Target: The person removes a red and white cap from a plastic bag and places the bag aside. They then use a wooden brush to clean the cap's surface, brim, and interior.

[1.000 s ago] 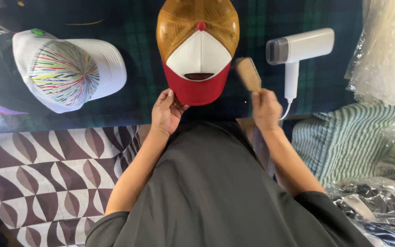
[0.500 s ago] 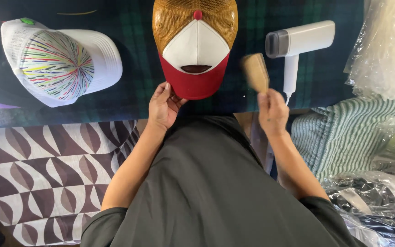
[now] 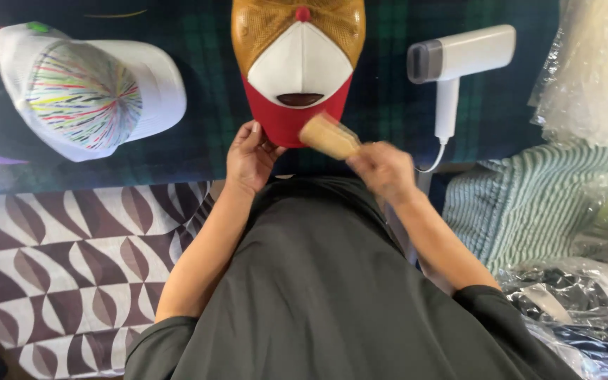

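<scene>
Left hand (image 3: 249,156) pinched brim of red-white cap (image 3: 297,70) on plaid cloth (image 3: 205,56); right hand (image 3: 383,169) gripped wooden brush (image 3: 328,136) at brim edge; best w/ short, light strokes, brim kept steady.

Both bare forearms reach forward from dark short sleeves toward the red-brimmed cap (image 3: 298,77). The left hand (image 3: 249,158) sits at the cap's brim edge — fingers curled up, pinching it. The right hand (image 3: 383,169), just right of the brim, is closed in a fist — wrist bent inward toward the cap
</scene>
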